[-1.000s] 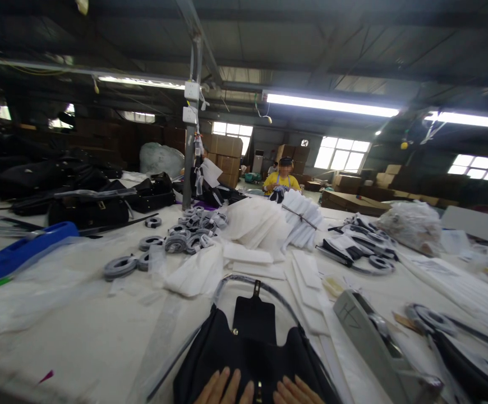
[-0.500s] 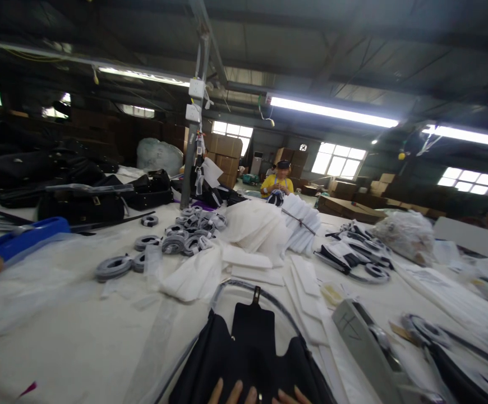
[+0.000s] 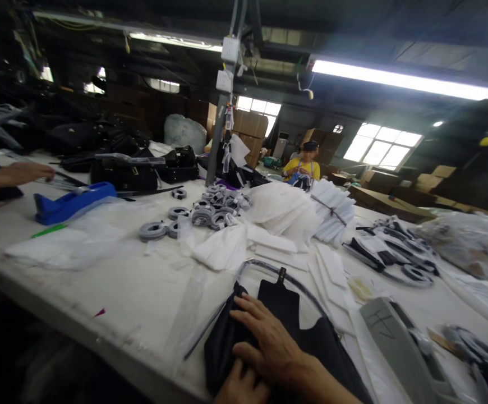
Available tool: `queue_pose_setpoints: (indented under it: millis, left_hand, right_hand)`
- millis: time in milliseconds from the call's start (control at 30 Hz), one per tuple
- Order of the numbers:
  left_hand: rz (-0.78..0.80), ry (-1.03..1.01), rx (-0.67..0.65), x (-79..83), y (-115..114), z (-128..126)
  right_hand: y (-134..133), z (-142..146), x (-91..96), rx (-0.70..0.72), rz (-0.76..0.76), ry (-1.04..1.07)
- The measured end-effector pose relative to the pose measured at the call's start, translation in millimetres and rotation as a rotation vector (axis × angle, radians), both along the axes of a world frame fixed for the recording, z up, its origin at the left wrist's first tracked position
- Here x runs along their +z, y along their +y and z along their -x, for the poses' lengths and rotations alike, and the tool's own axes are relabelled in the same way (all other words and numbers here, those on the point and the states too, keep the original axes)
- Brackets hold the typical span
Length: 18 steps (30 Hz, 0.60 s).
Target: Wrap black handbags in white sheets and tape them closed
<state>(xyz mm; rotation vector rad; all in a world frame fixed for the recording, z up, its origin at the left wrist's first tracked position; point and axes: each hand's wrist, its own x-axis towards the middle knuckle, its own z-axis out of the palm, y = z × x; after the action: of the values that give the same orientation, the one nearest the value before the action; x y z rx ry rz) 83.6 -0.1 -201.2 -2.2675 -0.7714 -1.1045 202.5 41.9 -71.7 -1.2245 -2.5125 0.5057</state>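
A black handbag (image 3: 320, 348) lies on the table in front of me, its flap strap pointing away and its wrapped handle (image 3: 298, 280) arched behind it. My right hand (image 3: 269, 339) reaches across and rests on the bag's left part, fingers spread over the dark material. Below it, at the bottom edge, my left hand (image 3: 242, 387) is partly cut off; its fingers are bent and close together against the bag's lower left side. What the left fingertips pinch is hidden.
Grey rolled straps (image 3: 216, 210), white foam sheets (image 3: 277, 213) and a grey tape dispenser (image 3: 399, 342) surround the bag. A blue tape dispenser (image 3: 73, 202) and green pen (image 3: 49, 230) lie left, near another person's hand (image 3: 27, 171). A person in yellow (image 3: 305, 165) sits beyond.
The view has swung left and down. Both hands were low on the bag; my right hand has moved up and left across it. The other person's hand has left the blue dispenser.
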Motion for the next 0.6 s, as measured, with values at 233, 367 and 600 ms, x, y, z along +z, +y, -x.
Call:
queue_pose_setpoints:
  millis: [233,367,600]
  left_hand:
    - [-0.075,-0.049,0.022,50.8,4,35]
    - [0.038,0.082,0.145,62.2,8,74]
    - [-0.145,0.066,0.199,17.5,25,81]
  right_hand:
    - [12,-27,-19.2,-0.015,0.177,0.288]
    - [3,-30,-22.4,-0.007,0.056,0.277]
    - [12,-27,-34.3,0.328,-0.079,0.221]
